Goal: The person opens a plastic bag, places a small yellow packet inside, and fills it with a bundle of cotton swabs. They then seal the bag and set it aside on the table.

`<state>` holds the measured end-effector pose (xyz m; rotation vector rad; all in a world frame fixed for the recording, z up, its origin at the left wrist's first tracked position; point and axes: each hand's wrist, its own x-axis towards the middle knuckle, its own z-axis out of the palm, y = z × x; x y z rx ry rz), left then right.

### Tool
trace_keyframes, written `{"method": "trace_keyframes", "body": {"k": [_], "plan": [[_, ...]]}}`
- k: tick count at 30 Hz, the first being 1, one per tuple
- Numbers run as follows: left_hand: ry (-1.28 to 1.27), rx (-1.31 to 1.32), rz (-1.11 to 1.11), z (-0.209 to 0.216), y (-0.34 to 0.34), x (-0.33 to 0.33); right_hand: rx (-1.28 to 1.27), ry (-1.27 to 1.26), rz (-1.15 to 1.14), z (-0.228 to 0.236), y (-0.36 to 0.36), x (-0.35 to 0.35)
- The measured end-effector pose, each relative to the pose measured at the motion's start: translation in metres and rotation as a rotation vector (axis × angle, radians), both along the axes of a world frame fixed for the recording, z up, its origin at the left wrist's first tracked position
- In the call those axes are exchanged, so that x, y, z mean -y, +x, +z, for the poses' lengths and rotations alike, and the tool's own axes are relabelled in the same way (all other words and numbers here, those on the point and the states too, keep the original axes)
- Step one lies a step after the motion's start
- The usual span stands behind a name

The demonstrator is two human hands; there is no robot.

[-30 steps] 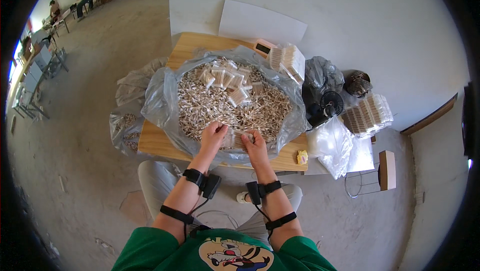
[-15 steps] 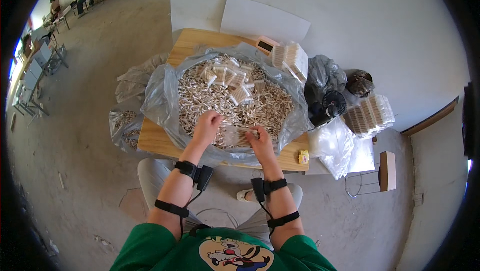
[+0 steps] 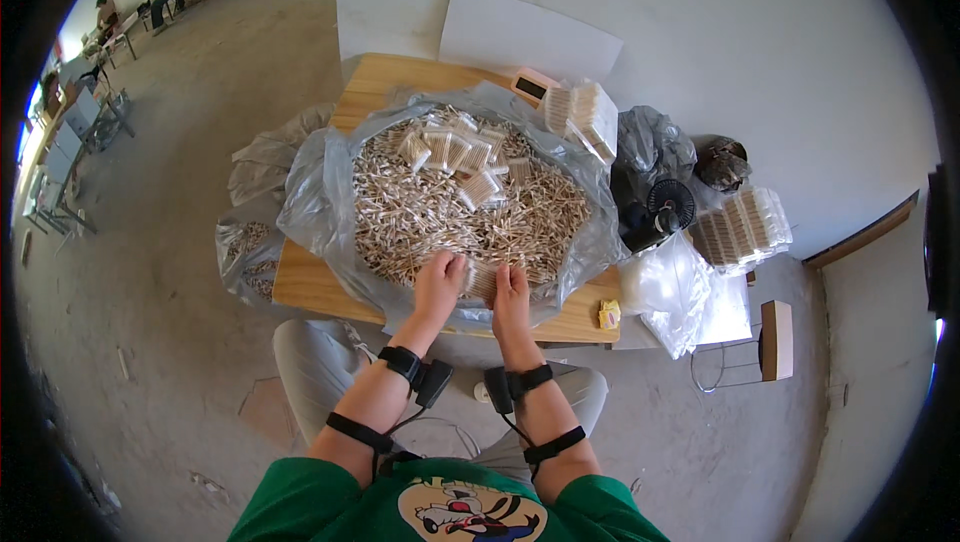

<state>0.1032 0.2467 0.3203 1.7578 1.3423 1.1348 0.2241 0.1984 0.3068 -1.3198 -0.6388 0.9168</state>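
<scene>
While loose swabs point(image 3: 550, 212) are heaped below, left hand point(image 3: 438, 287): narrow, swab packet point(image 3: 482, 282) held.
Right hand point(image 3: 511, 304): narrow, opposite end gripped.

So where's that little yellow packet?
In the head view, the yellow packet sits on the wooden table, at its near right corner, between the right hand and the clear plastic bags.

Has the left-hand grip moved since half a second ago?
Yes: judged against the wooden table, the left-hand grip has shifted rightward and toward the table's near edge.
</scene>
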Motion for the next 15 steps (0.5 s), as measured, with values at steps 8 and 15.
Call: {"method": "trace_keyframes", "body": {"k": [8, 15], "plan": [[0.056, 0.009, 0.054, -0.013, 0.000, -0.003, 0.303, -0.100, -0.120, -0.030, 0.023, -0.013], [0.120, 0.007, 0.058, -0.024, -0.003, -0.012, 0.661, -0.198, -0.120, -0.020, 0.009, -0.023]]}}
